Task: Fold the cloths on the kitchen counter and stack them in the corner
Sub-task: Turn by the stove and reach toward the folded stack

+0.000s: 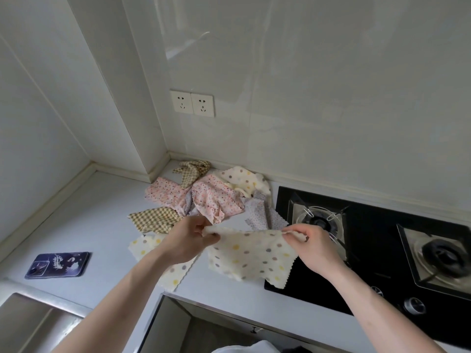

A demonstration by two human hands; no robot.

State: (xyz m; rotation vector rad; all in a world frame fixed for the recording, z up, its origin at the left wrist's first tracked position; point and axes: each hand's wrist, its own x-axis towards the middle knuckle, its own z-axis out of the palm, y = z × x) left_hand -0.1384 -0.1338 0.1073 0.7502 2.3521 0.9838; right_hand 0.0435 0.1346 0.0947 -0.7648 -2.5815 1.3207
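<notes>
Above counter [224, 289], spotted cream cloth [251, 253] held up by top corners: left hand [187, 238] pinching one, right hand [312, 244] pinching other. Bottom edge drooping onto black stove [377, 253]. Behind, messy cloth pile [204, 197] near corner. Phone [58, 264] lying flat beside sink [38, 319].

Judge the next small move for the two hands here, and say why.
Probably bring the two pinched corners forward to the cloth's near edge, folding it in half: the left hand and right hand each pinch a top corner of the cream polka-dot cloth, which hangs unfolded.
</notes>
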